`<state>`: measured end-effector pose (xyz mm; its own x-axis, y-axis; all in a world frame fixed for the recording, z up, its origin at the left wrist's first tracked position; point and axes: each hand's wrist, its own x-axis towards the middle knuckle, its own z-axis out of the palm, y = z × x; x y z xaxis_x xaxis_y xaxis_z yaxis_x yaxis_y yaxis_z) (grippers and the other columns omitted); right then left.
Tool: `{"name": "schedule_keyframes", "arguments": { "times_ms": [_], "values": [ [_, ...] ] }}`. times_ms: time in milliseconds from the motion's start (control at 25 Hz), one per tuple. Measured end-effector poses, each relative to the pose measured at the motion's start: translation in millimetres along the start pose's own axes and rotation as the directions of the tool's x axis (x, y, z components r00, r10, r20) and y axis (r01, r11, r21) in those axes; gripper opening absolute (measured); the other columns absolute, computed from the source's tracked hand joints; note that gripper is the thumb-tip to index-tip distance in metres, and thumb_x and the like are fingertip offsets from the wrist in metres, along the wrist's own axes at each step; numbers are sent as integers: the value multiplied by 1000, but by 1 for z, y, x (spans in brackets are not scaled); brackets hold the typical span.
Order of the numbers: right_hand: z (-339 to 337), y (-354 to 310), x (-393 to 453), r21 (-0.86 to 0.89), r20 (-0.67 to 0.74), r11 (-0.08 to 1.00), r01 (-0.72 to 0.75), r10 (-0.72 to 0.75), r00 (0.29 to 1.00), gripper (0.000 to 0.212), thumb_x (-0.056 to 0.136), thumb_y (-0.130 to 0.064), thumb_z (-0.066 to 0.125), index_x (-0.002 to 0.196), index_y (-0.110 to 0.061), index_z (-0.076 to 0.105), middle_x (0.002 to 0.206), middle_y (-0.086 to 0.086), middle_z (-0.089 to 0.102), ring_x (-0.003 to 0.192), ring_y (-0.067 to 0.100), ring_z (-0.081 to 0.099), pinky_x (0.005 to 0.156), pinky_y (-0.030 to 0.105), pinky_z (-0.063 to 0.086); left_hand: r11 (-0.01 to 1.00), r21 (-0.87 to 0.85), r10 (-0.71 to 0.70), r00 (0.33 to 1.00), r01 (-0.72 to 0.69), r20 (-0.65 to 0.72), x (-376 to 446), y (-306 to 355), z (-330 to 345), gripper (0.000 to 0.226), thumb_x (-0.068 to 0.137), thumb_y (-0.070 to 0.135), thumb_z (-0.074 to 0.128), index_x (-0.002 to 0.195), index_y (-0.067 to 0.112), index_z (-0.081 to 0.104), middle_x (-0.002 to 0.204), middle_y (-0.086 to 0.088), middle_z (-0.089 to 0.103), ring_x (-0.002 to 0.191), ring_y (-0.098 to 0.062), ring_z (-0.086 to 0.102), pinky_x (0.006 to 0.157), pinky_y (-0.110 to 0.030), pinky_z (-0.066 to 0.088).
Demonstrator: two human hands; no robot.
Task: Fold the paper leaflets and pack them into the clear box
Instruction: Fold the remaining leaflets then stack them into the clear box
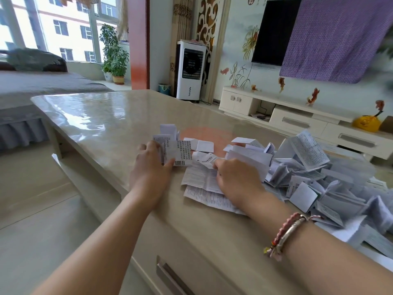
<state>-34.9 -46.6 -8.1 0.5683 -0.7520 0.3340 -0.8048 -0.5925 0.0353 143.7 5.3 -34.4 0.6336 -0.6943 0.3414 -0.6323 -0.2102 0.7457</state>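
My left hand grips a small stack of folded leaflets, its thumb pressed under a barcode on the front sheet. My right hand pinches a crumpled leaflet just right of that stack, and rests over flat unfolded sheets on the table. A large loose heap of leaflets, some folded and some half open, spreads along the table to the right. Two small folded leaflets lie behind the hands. I cannot see a clear box in this view.
The glossy beige table stretches far and left; its near edge has a drawer handle. Beyond it stand a white air cooler, a white TV cabinet and a bed at left.
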Motion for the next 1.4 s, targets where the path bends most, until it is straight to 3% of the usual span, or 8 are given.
{"name": "schedule_keyframes", "arguments": {
  "times_ms": [320,640,840,920,1080,1160,1280,1400],
  "values": [
    [-18,18,-58,272,-240,961,56,12,971,12,77,-6,72,85,-15,73,65,-23,29,84,20,54,76,34,42,993,6,121,993,-121,1,-31,23,-5,68,79,22,70,136,26,33,121,0,29,109,-29,52,83,-37,45],
    [-13,43,-89,354,-192,935,-33,108,975,20,78,-4,64,86,-23,63,83,-8,69,83,15,66,78,30,47,949,107,297,955,-296,1,-59,44,2,72,74,16,71,137,31,39,103,10,14,107,-20,43,79,-25,35],
    [-9,53,-91,431,-101,902,-28,79,992,20,78,-10,65,90,-26,64,90,-11,70,87,11,65,77,26,47,849,-95,522,853,-521,-8,-66,52,6,39,81,8,62,115,27,60,97,15,34,89,-5,47,75,-19,40],
    [-8,57,-92,486,-64,874,-2,38,997,12,79,-16,65,85,-26,65,87,-8,70,85,11,65,80,31,50,789,-225,605,788,-572,117,-73,52,12,14,86,28,57,97,30,66,90,19,51,87,-4,50,73,-18,40],
    [-4,65,-92,571,-1,815,-93,114,994,14,82,-40,62,81,-26,62,77,-13,66,79,4,63,76,36,52,864,-240,504,756,-443,418,-83,46,21,56,74,83,37,91,36,64,90,18,64,96,-8,54,85,-28,45],
    [-4,66,-90,632,48,759,-157,164,985,26,79,-51,58,81,-25,64,78,-16,68,80,1,64,78,35,53,892,-218,453,792,-397,410,-81,44,23,46,74,74,54,92,33,63,85,16,62,89,-8,54,77,-26,44],
    [-1,69,-84,702,96,664,-258,270,958,28,85,-42,63,67,-21,61,67,-12,60,71,4,56,68,27,44,930,-190,362,870,-314,334,-79,47,25,16,81,34,70,91,28,59,75,15,57,72,-7,50,65,-19,38],
    [3,64,-79,609,103,729,-311,316,943,33,87,-41,61,63,-20,55,63,-8,54,78,14,50,65,29,37,961,-175,262,911,-215,318,-82,50,30,26,84,29,67,107,29,54,75,10,56,71,-5,49,71,-23,42]
  ]
}}
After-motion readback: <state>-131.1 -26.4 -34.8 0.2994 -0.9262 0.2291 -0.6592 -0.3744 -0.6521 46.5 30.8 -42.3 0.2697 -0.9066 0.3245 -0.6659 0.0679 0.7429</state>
